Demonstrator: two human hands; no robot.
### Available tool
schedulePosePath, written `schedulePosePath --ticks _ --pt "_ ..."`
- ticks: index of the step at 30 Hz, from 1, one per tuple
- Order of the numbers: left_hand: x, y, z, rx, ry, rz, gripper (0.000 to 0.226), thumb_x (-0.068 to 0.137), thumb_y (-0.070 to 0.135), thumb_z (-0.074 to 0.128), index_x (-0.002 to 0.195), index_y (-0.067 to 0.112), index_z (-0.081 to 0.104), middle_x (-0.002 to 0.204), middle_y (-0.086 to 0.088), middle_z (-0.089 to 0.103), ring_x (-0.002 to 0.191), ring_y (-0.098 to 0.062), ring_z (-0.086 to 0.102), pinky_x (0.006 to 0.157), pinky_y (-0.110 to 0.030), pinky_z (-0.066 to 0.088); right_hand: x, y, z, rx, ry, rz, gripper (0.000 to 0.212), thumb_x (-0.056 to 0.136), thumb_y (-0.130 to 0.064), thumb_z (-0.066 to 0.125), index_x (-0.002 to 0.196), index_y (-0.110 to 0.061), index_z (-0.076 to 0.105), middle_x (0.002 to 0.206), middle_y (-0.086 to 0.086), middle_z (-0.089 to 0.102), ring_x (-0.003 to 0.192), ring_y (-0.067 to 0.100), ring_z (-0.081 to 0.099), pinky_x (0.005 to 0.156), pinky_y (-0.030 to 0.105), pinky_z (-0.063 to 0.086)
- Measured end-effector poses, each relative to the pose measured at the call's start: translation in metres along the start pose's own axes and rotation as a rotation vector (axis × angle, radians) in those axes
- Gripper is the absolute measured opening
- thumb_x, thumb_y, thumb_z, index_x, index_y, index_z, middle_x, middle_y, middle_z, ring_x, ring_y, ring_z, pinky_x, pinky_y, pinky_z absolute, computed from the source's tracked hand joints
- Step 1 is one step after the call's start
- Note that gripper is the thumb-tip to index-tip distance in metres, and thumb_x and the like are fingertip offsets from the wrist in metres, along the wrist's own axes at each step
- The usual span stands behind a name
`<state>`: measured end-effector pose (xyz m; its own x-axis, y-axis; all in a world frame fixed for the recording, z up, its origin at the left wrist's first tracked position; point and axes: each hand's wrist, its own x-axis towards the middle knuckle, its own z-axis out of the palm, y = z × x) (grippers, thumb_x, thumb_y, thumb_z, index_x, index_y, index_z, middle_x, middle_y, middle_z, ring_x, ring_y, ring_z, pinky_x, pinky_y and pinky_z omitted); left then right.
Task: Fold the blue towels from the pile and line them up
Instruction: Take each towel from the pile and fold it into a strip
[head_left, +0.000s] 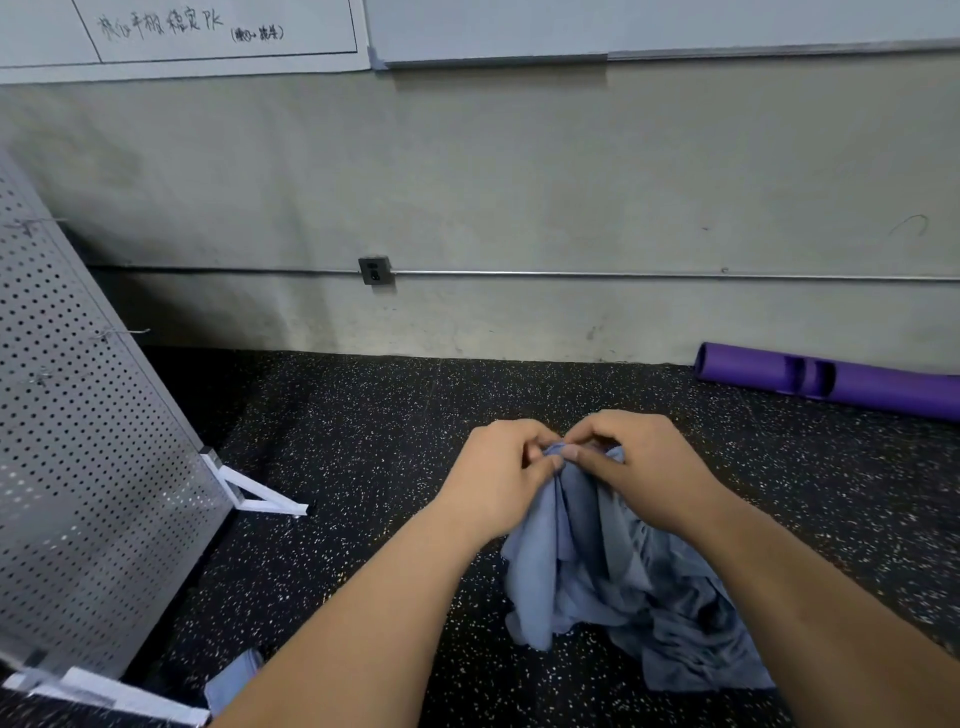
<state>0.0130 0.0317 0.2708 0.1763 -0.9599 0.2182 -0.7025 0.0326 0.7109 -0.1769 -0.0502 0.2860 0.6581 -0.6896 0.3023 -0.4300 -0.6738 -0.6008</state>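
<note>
Both hands sit at roughly 5 o'clock from centre of view, pinching the same bunched bit of a blue towel (587, 525). On the 9 o'clock side the left hand (498, 467) has thumb + fingers curled round the fabric, and the right hand (639, 462) nips it from 3 o'clock, fingertips nearly meeting. The cloth hangs from that pinch toward 6 o'clock and its lower end merges w/ the crumpled pile (691, 639) on the speckled floor (363, 441), so tbh I can't tell where one towel stops and the next begins. Looks to me like the hunting-for-an-edge step, nothing folded in that heap afaict. One more blue scrap (234, 675) sits at 7 o'clock by the left forearm, near the foot of the perforated metal panel (88, 441). Could be a folded one, could be a stray, can't say. A purple foam roller (831, 382) lies at 2 o'clock along the wall, well apart. What could go wrong imo: both grips are on one gathered clump, not on two separate corners, so spreading the hands may just drag a wad instead of opening a flat edge = crooked fold. Also the hanging end is tangled into the pile, so lifting could haul a 2nd towel up w/ it. And thin limp cloth slips out of a fingertip pinch easy if one side tugs harder.
</note>
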Motion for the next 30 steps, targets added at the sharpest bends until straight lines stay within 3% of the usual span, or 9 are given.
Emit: schedulePosePath --ticks 1,4,7,10,15,18,22,24,30 --pt "0.0 0.001 0.001 -0.002 0.002 -0.001 0.002 0.096 0.028 0.078 0.098 0.026 0.078 0.071 0.011 0.064 0.062 0.0 0.053 0.059 -0.011 0.037 0.0 -0.001 0.001 0.001 -0.002 -0.006 0.003 0.096 -0.035 0.076 0.096 -0.035 0.078 0.087 -0.025 0.072 0.089 -0.001 0.067 0.075 0.016 0.047" --pt "0.001 -0.002 0.0 -0.001 0.004 -0.037 0.01 0.095 0.029 0.078 0.087 0.024 0.077 0.067 0.013 0.064 0.058 0.001 0.052 0.056 -0.011 0.038 0.0 0.002 -0.001 0.0 -0.007 0.024 0.002 0.094 -0.036 0.077 0.094 -0.035 0.079 0.085 -0.023 0.072 0.087 -0.001 0.066 0.075 0.014 0.047" --pt "0.003 -0.005 -0.005 -0.007 0.052 -0.103 0.011 0.094 0.025 0.078 0.083 0.025 0.077 0.069 0.013 0.069 0.061 0.001 0.061 0.064 -0.022 0.055 0.0 0.012 -0.006 -0.055 -0.01 0.062 0.002 0.092 -0.035 0.08 0.091 -0.035 0.079 0.082 -0.019 0.072 0.083 0.0 0.066 0.074 0.021 0.05" --pt "0.005 -0.013 -0.01 0.012 0.124 -0.178 0.015 0.093 0.023 0.077 0.078 0.023 0.076 0.072 0.013 0.071 0.064 -0.003 0.066 0.068 -0.029 0.06 -0.001 0.025 -0.016 -0.11 0.013 0.111 0.006 0.091 -0.036 0.081 0.086 -0.038 0.078 0.079 -0.022 0.072 0.082 -0.004 0.065 0.069 0.016 0.045" --pt "0.003 -0.013 -0.01 0.082 0.068 -0.128 0.004 0.093 0.025 0.077 0.09 0.027 0.077 0.076 0.013 0.073 0.072 0.0 0.066 0.075 -0.023 0.054 -0.003 0.024 -0.02 -0.083 0.05 0.092 0.008 0.093 -0.032 0.079 0.088 -0.038 0.078 0.083 -0.034 0.07 0.084 -0.012 0.063 0.069 0.007 0.039" --pt "0.0 -0.007 -0.004 0.037 -0.035 -0.025 0.02 0.092 0.025 0.079 0.11 0.033 0.077 0.075 0.011 0.07 0.073 -0.003 0.064 0.073 -0.02 0.05 -0.002 0.013 -0.013 -0.067 0.023 0.02 0.007 0.094 -0.031 0.078 0.092 -0.037 0.079 0.089 -0.029 0.072 0.091 -0.011 0.064 0.076 0.005 0.04" --pt "0.0 -0.003 0.001 0.011 0.001 0.004 0.001 0.094 0.028 0.078 0.095 0.029 0.078 0.072 0.011 0.066 0.067 -0.003 0.057 0.065 -0.022 0.046 -0.001 0.004 -0.005 -0.031 -0.007 -0.019 0.003 0.095 -0.037 0.077 0.096 -0.034 0.079 0.091 -0.024 0.073 0.093 -0.005 0.066 0.078 0.011 0.045" --pt "0.001 -0.003 0.0 0.026 0.038 -0.018 0.005 0.094 0.027 0.078 0.089 0.027 0.077 0.073 0.012 0.068 0.069 -0.004 0.061 0.066 -0.02 0.047 0.0 0.004 -0.006 -0.046 -0.009 -0.013 0.003 0.094 -0.036 0.077 0.096 -0.034 0.079 0.09 -0.025 0.072 0.093 -0.007 0.064 0.077 0.01 0.043" --pt "0.004 -0.011 -0.008 0.036 0.103 -0.156 0.01 0.095 0.028 0.077 0.085 0.028 0.076 0.079 0.015 0.073 0.077 -0.002 0.068 0.077 -0.025 0.057 -0.002 0.021 -0.018 0.002 0.025 0.178 0.011 0.093 -0.028 0.081 0.086 -0.037 0.079 0.074 -0.022 0.073 0.068 0.002 0.068 0.065 0.012 0.048"
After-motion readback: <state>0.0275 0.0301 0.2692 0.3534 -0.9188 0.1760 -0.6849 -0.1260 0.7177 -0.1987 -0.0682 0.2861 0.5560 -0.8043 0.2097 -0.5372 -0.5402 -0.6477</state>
